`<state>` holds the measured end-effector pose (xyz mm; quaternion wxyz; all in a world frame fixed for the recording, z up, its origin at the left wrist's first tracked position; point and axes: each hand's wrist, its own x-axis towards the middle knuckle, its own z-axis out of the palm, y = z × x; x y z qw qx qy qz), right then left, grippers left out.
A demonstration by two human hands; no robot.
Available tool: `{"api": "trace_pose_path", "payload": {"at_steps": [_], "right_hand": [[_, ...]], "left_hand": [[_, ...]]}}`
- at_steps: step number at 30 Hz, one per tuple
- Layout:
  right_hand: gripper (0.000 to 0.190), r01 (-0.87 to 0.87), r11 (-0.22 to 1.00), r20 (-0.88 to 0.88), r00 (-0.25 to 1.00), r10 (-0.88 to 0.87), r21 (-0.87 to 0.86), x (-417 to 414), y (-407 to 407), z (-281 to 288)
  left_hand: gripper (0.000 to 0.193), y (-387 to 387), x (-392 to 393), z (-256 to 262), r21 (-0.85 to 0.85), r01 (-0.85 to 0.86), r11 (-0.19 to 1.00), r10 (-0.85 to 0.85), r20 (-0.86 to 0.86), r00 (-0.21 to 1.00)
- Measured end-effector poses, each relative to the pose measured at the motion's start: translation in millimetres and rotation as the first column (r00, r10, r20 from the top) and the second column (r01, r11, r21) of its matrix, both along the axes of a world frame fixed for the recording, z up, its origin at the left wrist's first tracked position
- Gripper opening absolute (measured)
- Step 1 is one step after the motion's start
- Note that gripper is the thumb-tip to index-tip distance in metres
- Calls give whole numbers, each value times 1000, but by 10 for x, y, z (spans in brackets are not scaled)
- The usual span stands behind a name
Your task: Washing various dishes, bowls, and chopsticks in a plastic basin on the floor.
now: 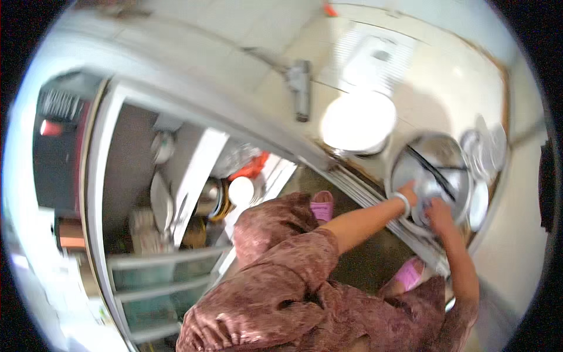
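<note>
A wide round metal basin (396, 169) stands at the right on a tiled floor, with long dark utensils (431, 169) lying across it. My left hand (410, 193), below a white bracelet, reaches over the basin's near left part. My right hand (435, 213) is beside it, over the basin's near edge, with bent fingers at a pale, shiny thing that is too blurred to name. The grip of both hands is unclear.
A bright white round lid or plate (358, 121) lies left of the basin. Stacked pale dishes (484, 145) stand at its right. A door track (356, 187) runs below. A shelf unit (167, 255) with dishes stands at the left. Pink slippers (322, 207) are on my feet.
</note>
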<state>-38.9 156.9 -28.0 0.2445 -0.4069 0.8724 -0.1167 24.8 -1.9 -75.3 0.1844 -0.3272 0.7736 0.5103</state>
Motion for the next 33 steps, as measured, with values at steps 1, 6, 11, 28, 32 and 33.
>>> {"api": "trace_pose_path", "payload": {"at_steps": [1, 6, 11, 28, 32, 33], "right_hand": [[23, -60, 998, -142, 988, 54, -37, -4, -68, -194], [24, -102, 970, -407, 914, 3, -222, -333, 408, -592], [31, 310, 901, -165, 914, -371, -305, -505, 830, -927], [33, 800, 600, 913, 253, -321, -11, -228, 221, 62], [64, 775, 632, 983, 91, -161, 32, -292, -57, 306], [67, 792, 609, 996, 5, -86, 48, -421, 22, 217]], "left_hand": [[60, -161, 60, 47, -41, -16, 999, 13, -67, 998], [54, -89, 77, 668, 348, -422, 837, 439, 34, 898], [51, 134, -12, 818, 630, -509, 586, 564, 134, 815], [22, 60, 237, 897, -636, 566, 525, -753, -37, 657], [19, -29, 287, 829, -598, 330, 731, -565, -257, 784], [25, -39, 266, 834, -597, 246, 763, -514, -331, 791]]}}
